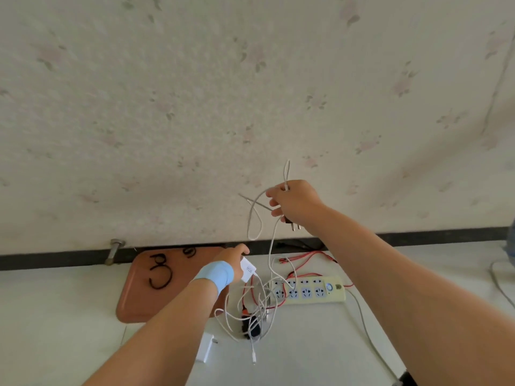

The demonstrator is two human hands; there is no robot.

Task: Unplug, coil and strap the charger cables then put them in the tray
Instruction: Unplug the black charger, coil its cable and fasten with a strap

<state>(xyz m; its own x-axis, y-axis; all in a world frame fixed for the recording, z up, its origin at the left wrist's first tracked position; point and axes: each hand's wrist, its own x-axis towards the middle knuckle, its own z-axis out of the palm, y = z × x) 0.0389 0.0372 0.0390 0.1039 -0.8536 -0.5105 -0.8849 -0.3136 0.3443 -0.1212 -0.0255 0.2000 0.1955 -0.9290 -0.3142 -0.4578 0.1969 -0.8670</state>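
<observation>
My right hand (295, 203) is raised in front of the wall, closed on a white charger cable (255, 218) and a dark plug whose prongs (296, 226) stick out below the fist. The cable's loops hang down to a tangle of white and red cables (259, 307) on the table. My left hand (237, 261), with a light blue wristband, grips a white charger block (248, 270) at the right edge of the brown tray (139, 299). In the tray lie two coiled black cables (160, 273).
A pale yellow power strip (309, 291) lies right of the tangle, its grey cord running to the lower right. Another white charger block (205, 347) lies near the front. A metal bolt (114, 250) stands at the wall behind the tray.
</observation>
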